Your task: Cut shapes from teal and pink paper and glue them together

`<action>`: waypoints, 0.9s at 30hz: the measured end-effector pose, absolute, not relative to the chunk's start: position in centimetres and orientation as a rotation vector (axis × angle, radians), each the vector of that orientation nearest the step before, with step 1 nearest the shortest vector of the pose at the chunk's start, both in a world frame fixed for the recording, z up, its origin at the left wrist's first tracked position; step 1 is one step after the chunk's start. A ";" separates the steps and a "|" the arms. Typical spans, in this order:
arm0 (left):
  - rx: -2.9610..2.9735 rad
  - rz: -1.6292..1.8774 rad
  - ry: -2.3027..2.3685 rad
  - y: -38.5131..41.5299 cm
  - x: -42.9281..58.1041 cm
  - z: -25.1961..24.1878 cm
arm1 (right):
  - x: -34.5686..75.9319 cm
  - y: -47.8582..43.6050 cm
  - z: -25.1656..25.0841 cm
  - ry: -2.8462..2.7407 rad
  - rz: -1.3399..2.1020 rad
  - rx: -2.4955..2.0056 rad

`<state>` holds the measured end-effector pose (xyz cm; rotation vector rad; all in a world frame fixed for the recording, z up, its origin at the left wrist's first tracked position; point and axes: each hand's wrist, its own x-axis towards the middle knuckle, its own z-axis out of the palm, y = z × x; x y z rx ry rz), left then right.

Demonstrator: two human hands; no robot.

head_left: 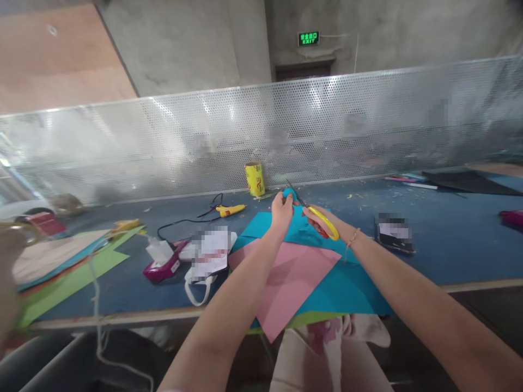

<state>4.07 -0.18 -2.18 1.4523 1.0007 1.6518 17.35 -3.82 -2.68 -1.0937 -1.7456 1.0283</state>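
Note:
Over the middle of the table, my left hand [283, 208] is closed on a small piece of blue paper [289, 194]. My right hand [317, 218] grips a pair of scissors [326, 222] with yellow and red handles. The dark blades point up and to the left, close beside the blue piece; whether they touch it I cannot tell. Beneath my hands lies a larger sheet of blue paper [351, 286], with a pink sheet [292, 269] on top of it. A strip of green paper [316, 317] shows at the table's front edge.
A yellow glue gun [230, 210] with a black cord and a yellow tin [255, 179] stand beyond my left hand. Left are a purple power strip [163, 268], white-strapped item [199, 291] and coloured sheets [77, 283]. A phone [394, 235] lies right. A perforated metal screen [229, 125] borders the back.

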 end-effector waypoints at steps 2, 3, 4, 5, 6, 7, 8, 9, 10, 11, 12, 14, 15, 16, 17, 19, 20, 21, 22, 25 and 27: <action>1.460 1.646 0.997 -0.2 4.1 -2.2 | 17.4 -3.9 -2.6 -1.749 1.028 -1.088; 1.462 1.645 0.995 -0.2 4.0 -2.2 | 17.4 -3.9 -2.6 -1.754 1.022 -1.086; 1.459 1.643 0.997 -0.2 4.0 -2.2 | 17.4 -3.9 -2.5 -1.756 1.012 -1.088; 1.451 1.641 0.999 -0.2 4.0 -2.2 | 17.4 -4.0 -2.4 -1.756 1.001 -1.091; 1.442 1.638 1.001 -0.2 4.0 -2.1 | 17.4 -4.0 -2.4 -1.755 0.991 -1.095; 1.433 1.635 1.002 -0.2 4.0 -2.1 | 17.3 -4.1 -2.3 -1.752 0.985 -1.101; 1.425 1.631 1.000 -0.3 4.0 -2.1 | 17.3 -4.0 -2.2 -1.749 0.982 -1.107; 1.419 1.628 0.994 -0.3 4.0 -2.0 | 17.3 -4.0 -2.2 -1.748 0.983 -1.112; 1.416 1.625 0.986 -0.3 4.1 -2.0 | 17.3 -3.9 -2.2 -1.750 0.985 -1.115; 1.411 1.622 0.978 -0.2 4.1 -2.0 | 17.4 -3.8 -2.3 -1.754 0.985 -1.116; 1.405 1.619 0.971 -0.2 4.1 -2.0 | 17.4 -3.7 -2.3 -1.753 0.984 -1.115; 1.384 1.614 0.961 -0.2 4.0 -1.9 | 17.5 -3.4 -2.5 -1.741 0.978 -1.113; 1.369 1.611 0.959 -0.2 4.0 -1.9 | 17.6 -3.3 -2.5 -1.730 0.975 -1.114; 1.354 1.606 0.957 -0.1 4.0 -1.9 | 17.6 -3.3 -2.5 -1.717 0.976 -1.114; 1.339 1.600 0.954 -0.1 4.0 -1.8 | 17.7 -3.3 -2.5 -1.708 0.981 -1.112; 1.317 1.590 0.942 -0.1 3.9 -1.8 | 17.8 -3.5 -2.3 -1.709 0.998 -1.111; 1.309 1.587 0.933 -0.1 3.9 -1.7 | 17.9 -3.6 -2.2 -1.715 1.009 -1.119; 1.305 1.586 0.924 -0.1 3.9 -1.7 | 17.9 -3.7 -2.1 -1.723 1.019 -1.130; 1.302 1.587 0.918 -0.1 3.8 -1.7 | 18.0 -3.9 -2.0 -1.737 1.027 -1.143; 1.301 1.582 0.915 -0.2 3.8 -1.6 | 18.0 -4.3 -1.7 -1.771 1.039 -1.172; 1.312 1.572 0.911 -0.2 3.7 -1.7 | 17.9 -4.5 -1.5 -1.787 1.044 -1.178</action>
